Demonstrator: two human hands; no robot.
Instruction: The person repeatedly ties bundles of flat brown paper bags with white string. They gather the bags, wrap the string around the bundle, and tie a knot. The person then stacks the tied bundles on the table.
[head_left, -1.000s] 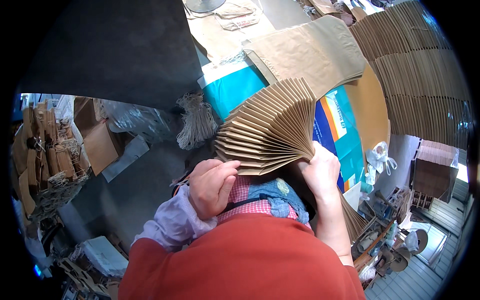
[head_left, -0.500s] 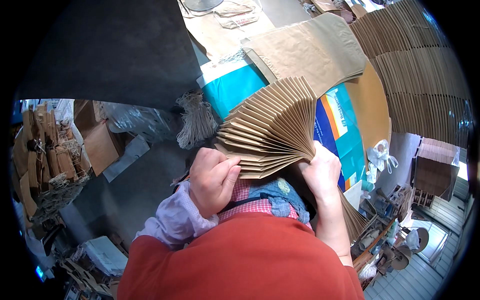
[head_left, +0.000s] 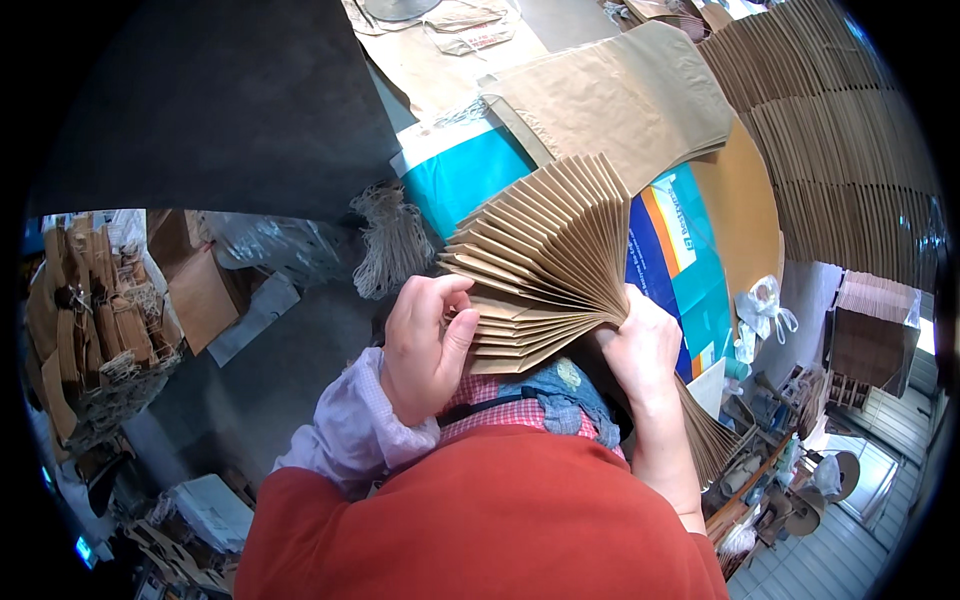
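A thick bundle of brown paper bags (head_left: 560,225) is spread out like a fan above my lap. My right hand (head_left: 645,345) grips its narrow, gathered end, with the fingertips partly hidden behind the paper. At the wide left side, my left hand (head_left: 420,350) is beside the fanned edges, its fingers loosely curled and the thumb apart from them. The lower leaves of the fan have small gaps between them. Beyond the fan, a flat stack of brown paper bags (head_left: 620,100) lies on a table.
The round-edged tan tabletop (head_left: 735,190) carries a teal and blue printed sheet (head_left: 690,250). White cords (head_left: 390,240) hang at its left edge. Tall rows of stacked brown paper (head_left: 830,130) stand right. Tied brown bundles (head_left: 100,300) are at far left, below a dark panel (head_left: 220,110).
My left hand has loosened from the fan's lower left corner and moved slightly up, its thumb and fingers parting. The lower leaves have spread downward. My right hand keeps its grip.
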